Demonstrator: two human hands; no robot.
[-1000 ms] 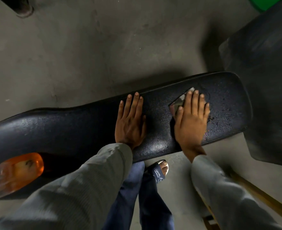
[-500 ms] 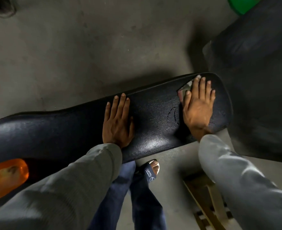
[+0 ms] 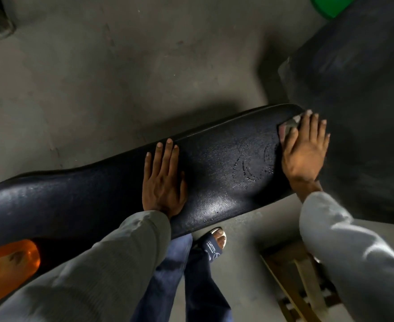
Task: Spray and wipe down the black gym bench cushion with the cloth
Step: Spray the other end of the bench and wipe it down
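The long black bench cushion [image 3: 226, 163] runs from lower left up to the right, its textured top wet with droplets and curved wipe marks. My right hand [image 3: 305, 149] lies flat at the cushion's far right end, pressing a small grey cloth [image 3: 289, 126] onto it; only a corner of the cloth shows past my fingers. My left hand [image 3: 163, 180] rests flat on the middle of the cushion, fingers together, holding nothing. An orange translucent bottle [image 3: 8, 268] lies blurred at the lower left edge.
A large dark padded piece [image 3: 358, 101] stands right of the cushion's end. A wooden frame [image 3: 300, 282] sits on the concrete floor [image 3: 121, 77] at lower right. My sandalled foot [image 3: 214, 242] is under the bench. A green object [image 3: 328, 5] shows top right.
My right hand has slid the cloth along the cushion from its right-middle part out to the far right end, leaving wipe streaks. My left hand has stayed planted.
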